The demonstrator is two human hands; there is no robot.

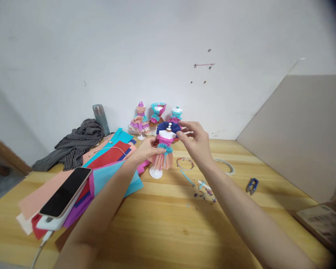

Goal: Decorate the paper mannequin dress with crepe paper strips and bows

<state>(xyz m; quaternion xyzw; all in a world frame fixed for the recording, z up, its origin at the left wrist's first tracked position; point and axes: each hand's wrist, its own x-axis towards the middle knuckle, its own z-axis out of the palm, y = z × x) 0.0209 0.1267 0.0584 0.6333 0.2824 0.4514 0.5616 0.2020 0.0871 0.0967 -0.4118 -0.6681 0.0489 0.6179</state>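
Note:
A small mannequin in a paper dress [164,149] stands on a white round base on the wooden table [168,224]. It has a dark blue pleated fan collar, a white bust, a teal rosette at the waist and a peach skirt. My left hand [148,148] is closed on the waist by the rosette. My right hand [195,140] pinches the right edge of the blue collar. Three finished paper-dress mannequins [156,116] stand behind it against the wall.
Coloured paper sheets [106,164] lie at left with a phone [65,196] on a white power bank. A striped cloth [72,145] and grey flask [100,117] sit behind. Tape rolls [225,166], blue snips [252,185] and paper scraps [204,190] lie right. A grey board [299,130] leans there.

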